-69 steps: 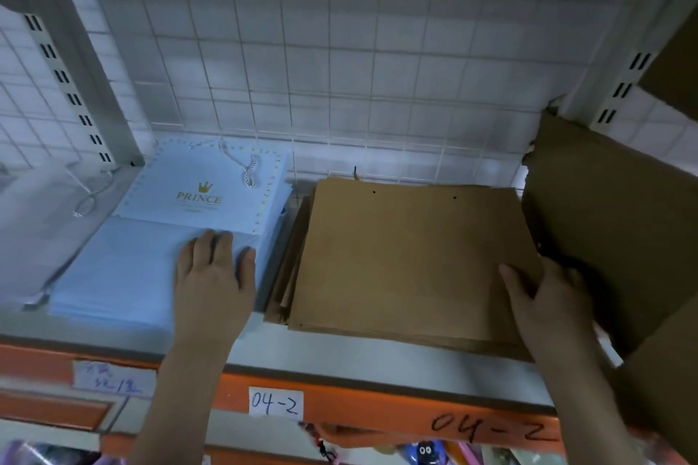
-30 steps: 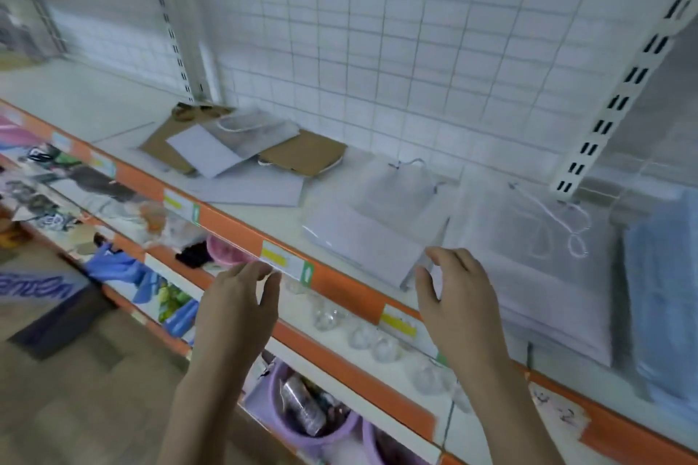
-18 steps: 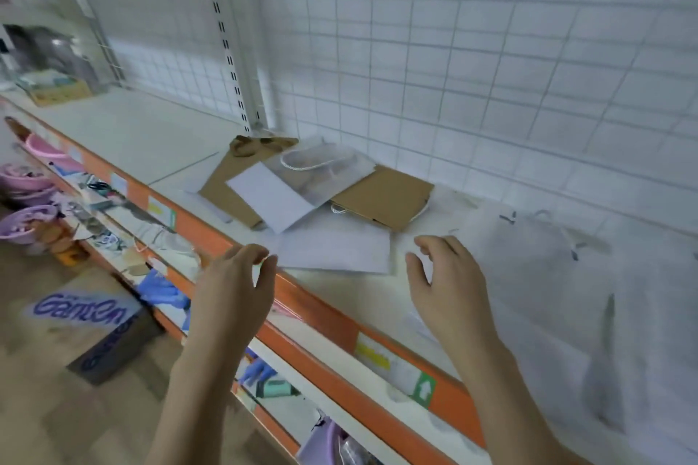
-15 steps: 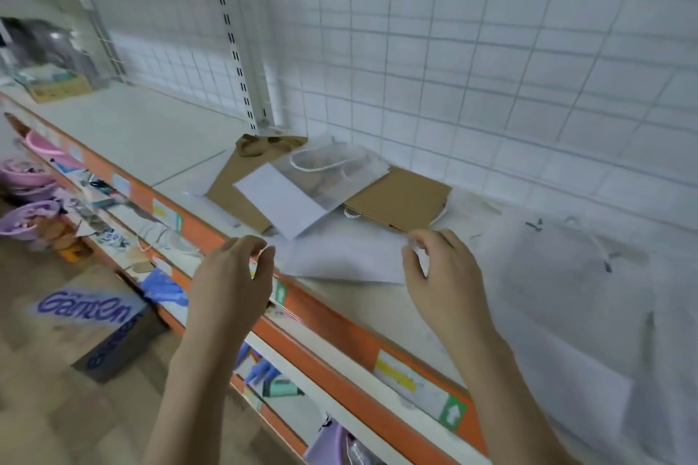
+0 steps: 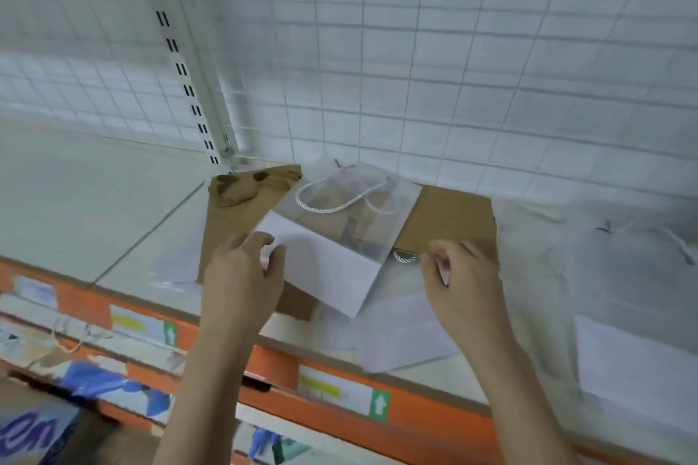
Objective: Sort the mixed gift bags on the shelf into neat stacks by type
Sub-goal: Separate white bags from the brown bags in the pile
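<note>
Most of this pile is unsorted, I judge: kraft and clear bags lie crossed over one another on the shelf (image 5: 94, 200), none squared by type. To the right, a spread of translucent bags (image 5: 623, 276) looks loosely gathered, though blur hides how many lie there. Two brown kraft bags (image 5: 445, 215) show in the heap, one at left with crumpled handles, one at right. One clear bag with white rope handles (image 5: 340, 226) lies tilted on top of both. At least one more clear bag (image 5: 404, 328) lies flat beneath, near the shelf edge. The left hand (image 5: 241, 276) pinches the top bag's near corner; the right hand (image 5: 464, 279) pinches a thin clear edge, which bag I cannot tell.
</note>
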`<state>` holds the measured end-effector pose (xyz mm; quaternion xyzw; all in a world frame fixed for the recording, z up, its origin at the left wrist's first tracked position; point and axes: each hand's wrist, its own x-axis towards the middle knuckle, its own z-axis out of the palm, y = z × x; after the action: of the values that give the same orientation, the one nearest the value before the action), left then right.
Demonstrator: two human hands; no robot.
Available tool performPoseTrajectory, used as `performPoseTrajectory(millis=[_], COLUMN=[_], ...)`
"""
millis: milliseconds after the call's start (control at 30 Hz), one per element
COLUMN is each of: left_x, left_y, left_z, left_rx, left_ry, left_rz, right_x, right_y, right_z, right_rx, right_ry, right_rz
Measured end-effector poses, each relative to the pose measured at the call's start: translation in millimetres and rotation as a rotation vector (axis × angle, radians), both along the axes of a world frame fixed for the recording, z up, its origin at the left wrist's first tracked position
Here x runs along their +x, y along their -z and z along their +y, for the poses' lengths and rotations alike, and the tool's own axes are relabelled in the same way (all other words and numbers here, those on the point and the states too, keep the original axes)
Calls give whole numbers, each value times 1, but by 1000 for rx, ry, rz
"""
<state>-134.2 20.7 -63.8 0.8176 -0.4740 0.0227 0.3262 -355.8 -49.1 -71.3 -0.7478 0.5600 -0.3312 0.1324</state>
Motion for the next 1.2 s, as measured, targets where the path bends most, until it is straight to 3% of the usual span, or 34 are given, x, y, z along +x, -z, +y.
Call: performPoseTrajectory(millis=[233,400,600,967,1200], left_x=[55,45,41,75,101], left_y=[-5,-2,-9,-12,-16], left_z=[-30,-43,-64,-41,-21], left_rx=[94,302,464,25,-164], left_ry=[155,163,215,307,262], left_rz=[62,15,212,512,550], right_x=[52,49,35,62,80], right_y=[-1,4,-2,6,6], right_z=[32,48,47,20,5], right_rx=[27,97,104,92,113], right_ry=[114,246,336,218,107], right_rz=[12,31,38,108,110])
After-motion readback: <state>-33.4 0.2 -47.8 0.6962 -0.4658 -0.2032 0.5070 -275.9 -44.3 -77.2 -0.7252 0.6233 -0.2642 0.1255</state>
